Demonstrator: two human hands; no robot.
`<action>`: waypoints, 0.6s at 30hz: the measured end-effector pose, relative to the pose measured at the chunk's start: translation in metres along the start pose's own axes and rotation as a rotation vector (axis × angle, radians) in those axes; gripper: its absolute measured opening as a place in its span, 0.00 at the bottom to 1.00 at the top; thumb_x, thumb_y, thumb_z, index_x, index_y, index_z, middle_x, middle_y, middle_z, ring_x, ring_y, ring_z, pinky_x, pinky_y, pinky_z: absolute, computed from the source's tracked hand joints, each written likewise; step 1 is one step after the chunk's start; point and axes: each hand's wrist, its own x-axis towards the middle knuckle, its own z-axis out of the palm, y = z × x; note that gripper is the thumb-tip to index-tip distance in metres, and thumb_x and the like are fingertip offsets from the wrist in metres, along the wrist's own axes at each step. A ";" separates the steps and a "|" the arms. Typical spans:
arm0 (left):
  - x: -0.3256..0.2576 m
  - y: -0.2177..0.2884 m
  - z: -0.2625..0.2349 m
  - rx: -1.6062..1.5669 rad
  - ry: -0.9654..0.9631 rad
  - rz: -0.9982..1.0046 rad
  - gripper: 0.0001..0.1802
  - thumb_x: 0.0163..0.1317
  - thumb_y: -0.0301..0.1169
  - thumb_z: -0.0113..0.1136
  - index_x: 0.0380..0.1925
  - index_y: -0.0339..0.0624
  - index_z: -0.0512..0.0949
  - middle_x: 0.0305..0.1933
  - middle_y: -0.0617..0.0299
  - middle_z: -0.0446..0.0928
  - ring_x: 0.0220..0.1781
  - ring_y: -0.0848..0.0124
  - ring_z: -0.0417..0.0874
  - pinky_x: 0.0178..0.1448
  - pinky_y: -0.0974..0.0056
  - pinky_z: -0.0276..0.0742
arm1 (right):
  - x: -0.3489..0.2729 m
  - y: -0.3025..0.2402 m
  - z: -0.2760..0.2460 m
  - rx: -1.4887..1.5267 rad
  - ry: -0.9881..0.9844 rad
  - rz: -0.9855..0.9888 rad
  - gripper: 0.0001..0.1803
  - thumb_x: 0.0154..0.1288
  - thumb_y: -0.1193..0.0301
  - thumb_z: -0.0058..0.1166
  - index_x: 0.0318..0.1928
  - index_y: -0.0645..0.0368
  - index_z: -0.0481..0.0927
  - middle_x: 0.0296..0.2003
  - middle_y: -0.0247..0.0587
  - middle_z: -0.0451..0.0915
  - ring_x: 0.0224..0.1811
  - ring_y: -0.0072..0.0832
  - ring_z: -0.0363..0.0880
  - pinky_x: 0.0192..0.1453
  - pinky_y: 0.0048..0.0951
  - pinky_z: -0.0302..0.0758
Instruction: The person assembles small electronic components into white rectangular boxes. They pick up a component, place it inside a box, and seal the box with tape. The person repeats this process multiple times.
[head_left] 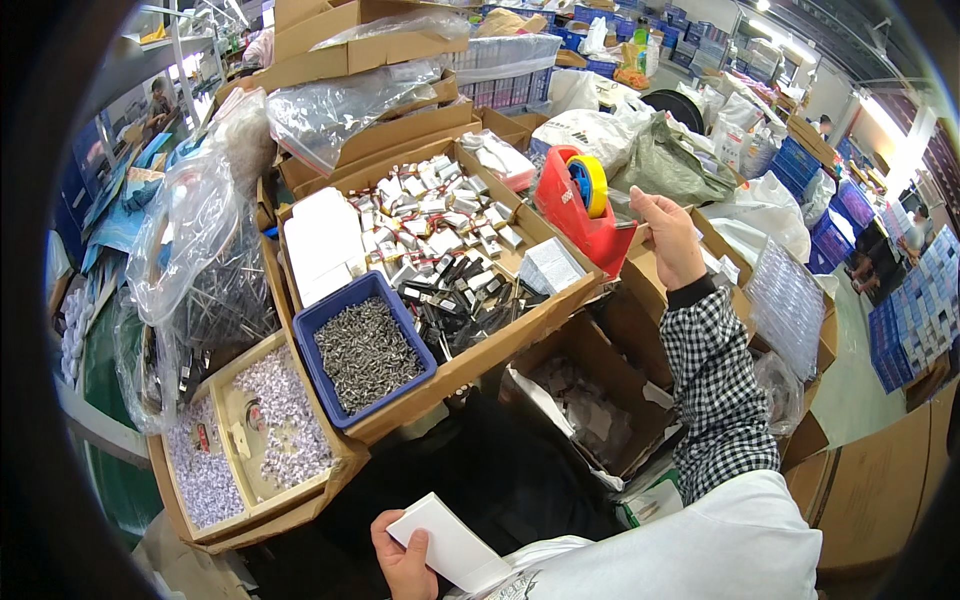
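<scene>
The one view looks from the wearer's head, through the left of two side-by-side fisheye cameras, down and forward; the left hand and right hand are close, a ceiling light far off, upper right.

The dispenser is red, tape yellow, sleeve checked black and white.

Open room above the black cloth, between left hand and blue bin. Red tape dispenser stands just beside right hand, blocking my way leftward. Clear plastic bags bulge up left of the bin.
</scene>
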 end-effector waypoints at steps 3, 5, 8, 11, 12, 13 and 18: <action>-0.002 0.001 0.002 -0.023 0.016 -0.003 0.19 0.63 0.19 0.53 0.53 0.38 0.66 0.49 0.57 0.72 0.51 0.68 0.73 0.59 0.65 0.67 | -0.010 0.003 -0.009 -0.013 0.023 0.066 0.13 0.64 0.60 0.58 0.35 0.58 0.80 0.31 0.28 0.78 0.34 0.12 0.70 0.38 0.17 0.65; -0.004 0.002 0.002 -0.003 0.027 0.000 0.18 0.63 0.19 0.53 0.53 0.38 0.66 0.49 0.57 0.72 0.51 0.68 0.73 0.59 0.65 0.67 | -0.020 0.010 -0.011 0.024 0.071 0.140 0.12 0.64 0.59 0.58 0.33 0.54 0.79 0.29 0.26 0.77 0.30 0.11 0.70 0.32 0.15 0.63; -0.005 0.003 0.002 0.015 0.014 0.010 0.19 0.63 0.19 0.53 0.54 0.38 0.65 0.49 0.57 0.72 0.51 0.68 0.73 0.59 0.65 0.67 | -0.035 0.022 -0.014 0.110 0.055 0.188 0.11 0.65 0.59 0.57 0.34 0.53 0.78 0.31 0.25 0.78 0.30 0.13 0.72 0.33 0.14 0.65; -0.005 0.003 0.001 0.038 0.007 0.010 0.19 0.63 0.19 0.53 0.54 0.38 0.65 0.49 0.57 0.72 0.51 0.68 0.73 0.59 0.65 0.67 | -0.041 0.034 -0.017 0.264 -0.006 0.244 0.09 0.65 0.62 0.57 0.36 0.53 0.77 0.33 0.27 0.79 0.32 0.16 0.75 0.36 0.18 0.72; -0.005 0.003 0.000 0.049 0.005 0.008 0.19 0.63 0.19 0.52 0.54 0.38 0.65 0.49 0.57 0.72 0.51 0.69 0.73 0.59 0.65 0.67 | -0.042 0.038 -0.017 0.331 -0.037 0.233 0.09 0.66 0.62 0.57 0.37 0.53 0.77 0.33 0.27 0.79 0.32 0.16 0.75 0.37 0.19 0.73; -0.006 0.002 0.000 0.061 0.005 0.006 0.19 0.63 0.18 0.52 0.54 0.39 0.65 0.48 0.57 0.72 0.51 0.69 0.73 0.59 0.65 0.67 | -0.042 0.043 -0.015 0.362 -0.013 0.216 0.09 0.66 0.64 0.57 0.38 0.55 0.76 0.32 0.28 0.79 0.33 0.16 0.76 0.38 0.20 0.75; -0.006 0.000 0.000 0.076 0.056 0.013 0.21 0.62 0.25 0.55 0.55 0.38 0.65 0.50 0.55 0.72 0.52 0.67 0.73 0.59 0.63 0.68 | -0.051 0.060 0.009 0.587 0.013 0.170 0.08 0.69 0.66 0.53 0.39 0.57 0.75 0.31 0.28 0.76 0.31 0.14 0.72 0.34 0.15 0.70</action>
